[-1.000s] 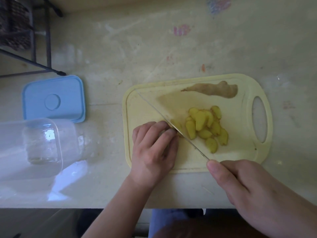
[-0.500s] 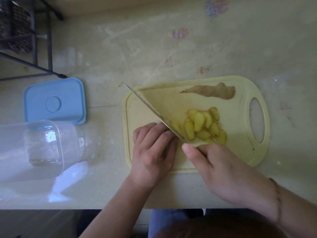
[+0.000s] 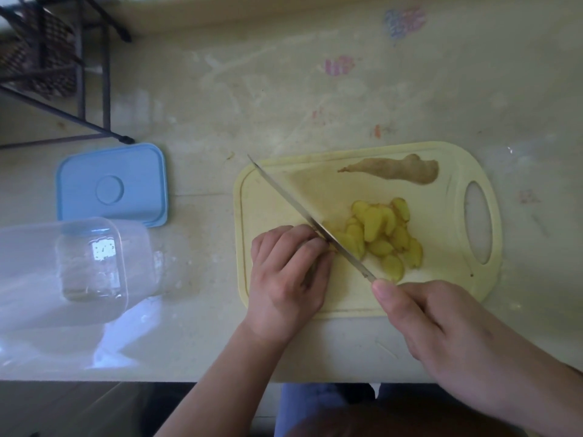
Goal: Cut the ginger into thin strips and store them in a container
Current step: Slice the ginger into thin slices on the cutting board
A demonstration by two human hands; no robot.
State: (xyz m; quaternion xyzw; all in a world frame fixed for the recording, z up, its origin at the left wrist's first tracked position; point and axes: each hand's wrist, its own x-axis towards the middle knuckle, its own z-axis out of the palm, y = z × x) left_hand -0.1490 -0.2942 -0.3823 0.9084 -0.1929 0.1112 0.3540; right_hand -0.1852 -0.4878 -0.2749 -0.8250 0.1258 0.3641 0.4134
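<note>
A pale yellow cutting board (image 3: 268,200) lies on the table. A pile of yellow ginger slices (image 3: 381,234) sits at its middle, and a strip of brown ginger peel (image 3: 394,171) lies near its far edge. My left hand (image 3: 287,275) curls over a ginger piece that is mostly hidden under its fingers. My right hand (image 3: 441,326) grips the handle of a long knife (image 3: 303,212), forefinger along the spine. The blade runs diagonally, right beside my left fingertips.
A clear plastic container (image 3: 75,266) lies on its side at the left. Its blue lid (image 3: 110,184) rests flat just behind it. A dark metal rack (image 3: 47,64) stands at the far left corner. The table's near edge runs just below my wrists.
My right hand has drawn back toward me after pushing forward, sliding the knife blade through the ginger. My left hand has stayed in place on the ginger.
</note>
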